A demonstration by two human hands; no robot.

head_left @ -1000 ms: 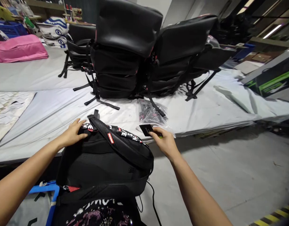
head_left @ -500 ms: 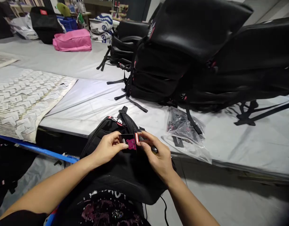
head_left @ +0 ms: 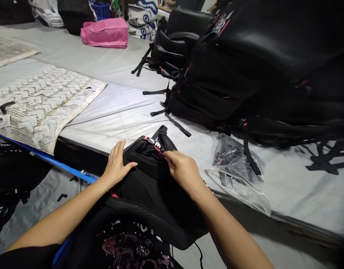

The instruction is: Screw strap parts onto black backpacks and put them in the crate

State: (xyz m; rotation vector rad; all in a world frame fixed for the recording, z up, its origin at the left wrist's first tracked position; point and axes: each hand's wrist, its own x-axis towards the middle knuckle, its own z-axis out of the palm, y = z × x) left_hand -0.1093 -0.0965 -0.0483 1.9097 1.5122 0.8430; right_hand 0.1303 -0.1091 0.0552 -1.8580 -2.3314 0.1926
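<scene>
A black backpack (head_left: 149,183) leans against my body at the table's edge, its top and straps pointing away from me. My left hand (head_left: 116,164) is open at its left side, thumb and fingers spread, holding nothing. My right hand (head_left: 183,168) is closed near the top, its fingertips pinching a dark hang tag (head_left: 159,152) seen almost edge-on. A black-and-white lettered band (head_left: 153,141) with a red patch crosses the top just beyond the tag. The right palm is hidden.
Black backpacks (head_left: 217,82) are piled on the grey-white table (head_left: 118,116). A clear plastic bag (head_left: 239,168) with dark items lies at right. Many pale cut pieces cover a sheet (head_left: 48,101) at left. A pink bag (head_left: 104,33) sits farther back.
My left hand has let go of the hang tag and opened, moving left. My right hand now pinches the tag, which has turned from face-on to edge-on. The view has shifted left.
</scene>
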